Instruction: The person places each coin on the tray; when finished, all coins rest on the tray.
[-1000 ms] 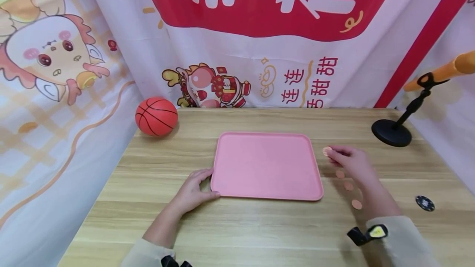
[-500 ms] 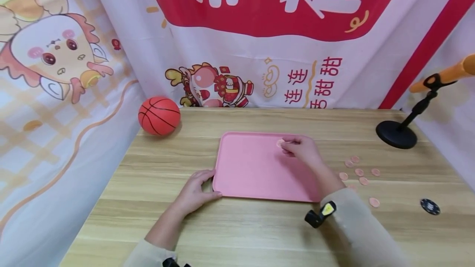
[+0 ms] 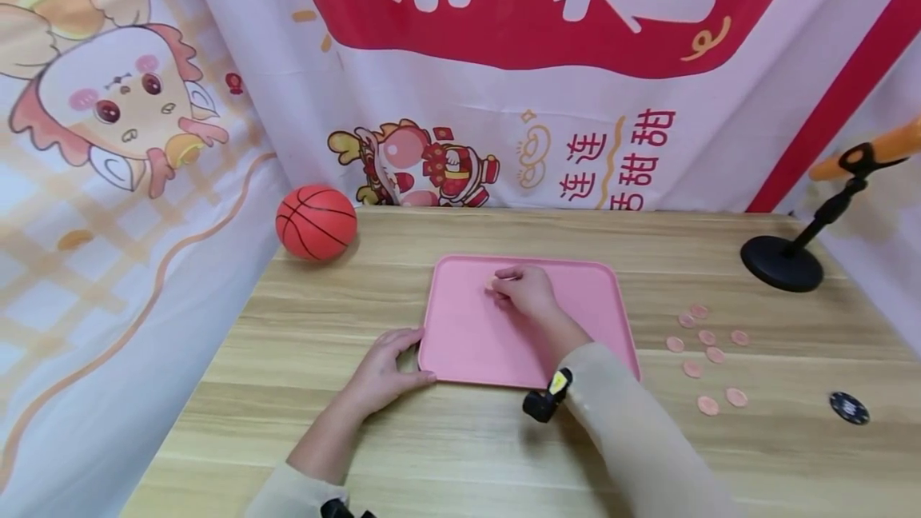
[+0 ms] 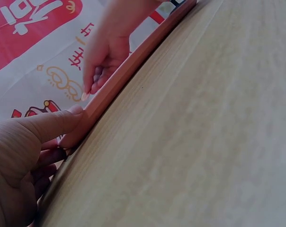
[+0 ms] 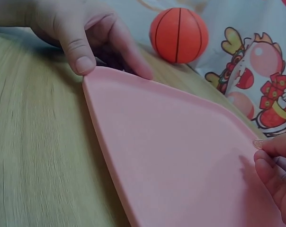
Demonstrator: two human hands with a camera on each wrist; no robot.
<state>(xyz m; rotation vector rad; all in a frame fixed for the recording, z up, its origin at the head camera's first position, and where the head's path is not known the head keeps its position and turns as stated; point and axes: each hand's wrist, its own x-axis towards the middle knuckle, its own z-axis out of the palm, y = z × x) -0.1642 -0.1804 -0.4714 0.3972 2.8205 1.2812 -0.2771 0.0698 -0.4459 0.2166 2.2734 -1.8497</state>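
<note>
A pink rectangular tray (image 3: pixel 460 342) lies flat on the wooden table. Its near left corner is held by my left hand (image 3: pixel 384 374), the thumb on the near side and the fingers along the left side. Over the far part of the tray, left of its middle, my right hand (image 3: pixel 531 292) pinches a small pinkish coin (image 5: pixel 258 143) between thumb and fingertips. That coin sits close over the tray surface in the right wrist view. To the right of the tray, several similar coins (image 3: pixel 707 337) are scattered on the wood.
A black poker chip (image 3: pixel 849 408) lies at the right. Behind it, a black stand (image 3: pixel 781 263) supports an orange tube (image 3: pixel 895 142). A small red basketball (image 3: pixel 316 223) rests at the table's back left corner. Printed cloth (image 3: pixel 424 86) hangs behind the table.
From the right of the tray, my right hand has moved left with the pinched coin to over the tray's far left part. My left hand has kept its grip on the corner.
</note>
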